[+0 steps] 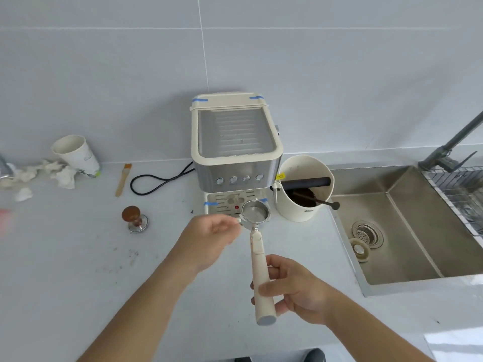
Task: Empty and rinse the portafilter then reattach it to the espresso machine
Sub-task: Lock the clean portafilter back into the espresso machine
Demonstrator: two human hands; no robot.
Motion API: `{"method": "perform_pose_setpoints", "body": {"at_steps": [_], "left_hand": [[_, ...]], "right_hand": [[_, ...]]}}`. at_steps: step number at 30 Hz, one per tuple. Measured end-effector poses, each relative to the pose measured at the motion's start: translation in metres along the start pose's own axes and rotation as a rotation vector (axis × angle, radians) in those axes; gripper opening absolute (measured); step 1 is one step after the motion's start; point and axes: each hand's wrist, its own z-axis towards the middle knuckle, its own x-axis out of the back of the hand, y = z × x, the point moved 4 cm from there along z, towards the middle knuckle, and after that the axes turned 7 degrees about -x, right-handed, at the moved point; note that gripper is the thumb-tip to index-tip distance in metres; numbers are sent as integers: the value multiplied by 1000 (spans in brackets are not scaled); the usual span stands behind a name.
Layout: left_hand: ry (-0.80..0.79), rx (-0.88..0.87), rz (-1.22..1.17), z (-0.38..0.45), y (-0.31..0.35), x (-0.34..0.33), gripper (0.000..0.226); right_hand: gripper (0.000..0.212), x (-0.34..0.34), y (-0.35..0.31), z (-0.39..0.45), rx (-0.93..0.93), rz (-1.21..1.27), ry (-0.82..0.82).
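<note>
Held in the middle of the frame: the portafilter [257,246], shiny cup facing up and empty inside, just in front of the espresso machine [235,152]. Gripped round its cream handle by the right hand [295,291], lower middle. Right at the cup's left rim, the curled, blurry left hand [209,239]; cannot tell if pinching. Further right, a white bin [305,212] with brown coffee, then the sink [407,257].

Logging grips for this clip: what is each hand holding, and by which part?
The right hand grips the portafilter by its handle's lower half. The left hand has fingertips at the basket rim's left side; a pinch cannot be told.
</note>
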Motion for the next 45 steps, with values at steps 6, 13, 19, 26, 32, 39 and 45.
{"method": "perform_pose_setpoints", "body": {"at_steps": [6,13,19,26,32,39,45], "left_hand": [[203,-443,287,31,74,57,8],[120,-648,689,116,104,48,34],[-133,-637,919,157,100,23,64],[-107,-660,973,162,98,21,60],[-88,-674,979,165,96,21,62],[-70,-665,980,165,97,21,61],[-60,-674,965,165,97,22,62]], "right_hand": [[45,6,0,27,-36,-71,53],[41,7,-4,53,-61,-27,40],[44,7,-10,71,-41,37,46],[45,4,-19,85,-9,106,14],[53,3,-36,95,22,140,-14],[49,7,-56,109,34,101,-12],[48,1,-68,123,48,92,-9]]}}
